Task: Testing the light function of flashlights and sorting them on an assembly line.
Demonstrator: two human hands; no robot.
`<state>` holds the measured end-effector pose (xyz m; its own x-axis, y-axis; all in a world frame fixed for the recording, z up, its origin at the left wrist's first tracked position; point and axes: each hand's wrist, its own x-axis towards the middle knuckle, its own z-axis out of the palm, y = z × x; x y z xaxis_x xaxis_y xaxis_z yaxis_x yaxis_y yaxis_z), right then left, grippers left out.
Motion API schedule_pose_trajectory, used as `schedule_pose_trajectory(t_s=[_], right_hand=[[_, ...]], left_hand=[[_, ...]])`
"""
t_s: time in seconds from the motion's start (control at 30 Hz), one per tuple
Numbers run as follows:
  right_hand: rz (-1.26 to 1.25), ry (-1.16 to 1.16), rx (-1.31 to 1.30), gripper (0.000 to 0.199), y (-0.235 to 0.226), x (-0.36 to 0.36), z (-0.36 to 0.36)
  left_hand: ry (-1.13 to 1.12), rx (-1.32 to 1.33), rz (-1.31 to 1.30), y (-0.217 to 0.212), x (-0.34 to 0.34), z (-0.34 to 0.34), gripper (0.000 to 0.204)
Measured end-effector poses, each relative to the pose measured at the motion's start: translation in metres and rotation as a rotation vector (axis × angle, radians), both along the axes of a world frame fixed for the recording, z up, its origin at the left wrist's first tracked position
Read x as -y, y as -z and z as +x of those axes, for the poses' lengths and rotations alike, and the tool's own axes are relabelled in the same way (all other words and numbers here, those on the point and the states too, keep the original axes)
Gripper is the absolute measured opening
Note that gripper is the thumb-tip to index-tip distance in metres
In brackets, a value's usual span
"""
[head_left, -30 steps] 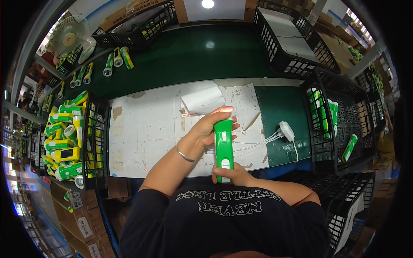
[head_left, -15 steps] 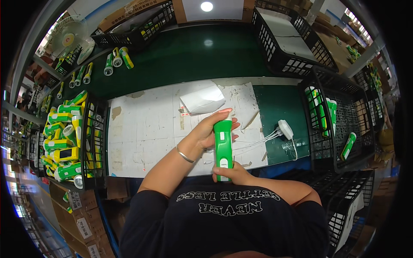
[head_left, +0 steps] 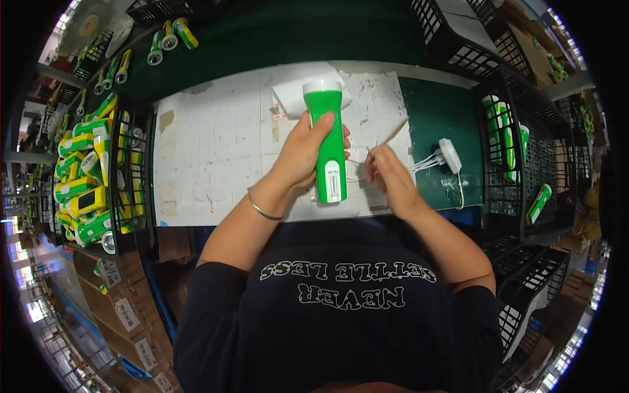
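A green flashlight with a white head stands roughly upright in the view, its head pointing away from me. My left hand is wrapped around its body, the thumb lying across the front just below the head. To the right of it, my right hand hovers over several thin white cables, fingers curled and pinched together; whether a cable is between the fingertips is hidden. These cables run from a white charger plug block on the right of the work surface and pass behind the hand toward the flashlight.
A black crate full of green and yellow flashlights stands at left. Another black crate at right holds several more. White sheeting covers the green table, with a crumpled white paper behind the flashlight. Flashlights stand far left.
My right hand has let go of the flashlight's lower end and moved right to the cables. My left hand has shifted its grip from the head down to the body. The view has tilted downward.
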<state>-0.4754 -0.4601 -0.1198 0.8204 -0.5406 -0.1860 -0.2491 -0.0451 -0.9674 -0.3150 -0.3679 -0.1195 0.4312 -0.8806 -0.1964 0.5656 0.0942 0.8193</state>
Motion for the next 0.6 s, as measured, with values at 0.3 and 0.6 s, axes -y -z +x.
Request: schedule_pose_trajectory(t_s=[0.3,0.6], right_hand=[[-1.360,-0.270,0.054,0.011,-0.023,-0.007,0.018],[-1.041,-0.514,0.344,0.024,-0.024,-0.027,0.006]], left_hand=[[0.048,0.164,0.039,0.000,0.001,-0.004,0.052],[-0.076,-0.032,0.011,0.010,-0.004,0.033,0.062]])
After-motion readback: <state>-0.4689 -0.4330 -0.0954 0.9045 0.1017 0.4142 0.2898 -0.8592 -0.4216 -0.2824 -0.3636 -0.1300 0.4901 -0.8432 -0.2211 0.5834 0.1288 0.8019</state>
